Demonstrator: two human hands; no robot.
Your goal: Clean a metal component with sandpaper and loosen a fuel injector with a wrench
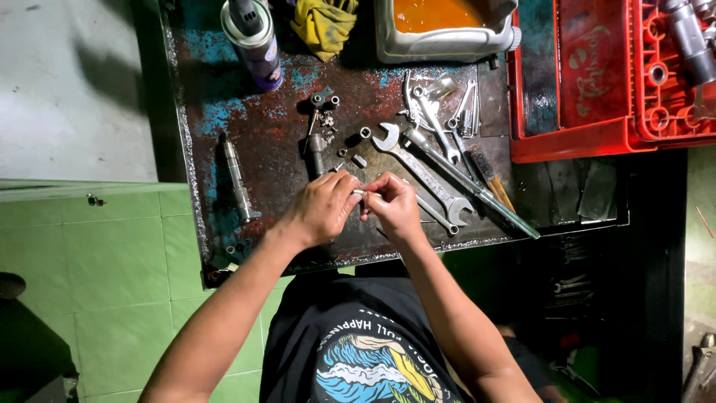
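Note:
Both hands meet over the front of a rusty metal worktop (261,134) with flaking blue paint. My left hand (322,207) and my right hand (392,206) pinch a small silvery metal part (359,192) between their fingertips. Just beyond my right hand lie several open-ended spanners (421,173) and a long screwdriver (470,183). Small bolts and nuts (326,119) are scattered beyond my left hand. A grey metal shaft (239,183) lies to the left.
A spray can (255,41) and a yellow rag (323,24) sit at the back. A white container of orange liquid (440,26) stands beside a red plastic toolbox (597,75) with sockets. Green tiled floor (112,276) lies to the left.

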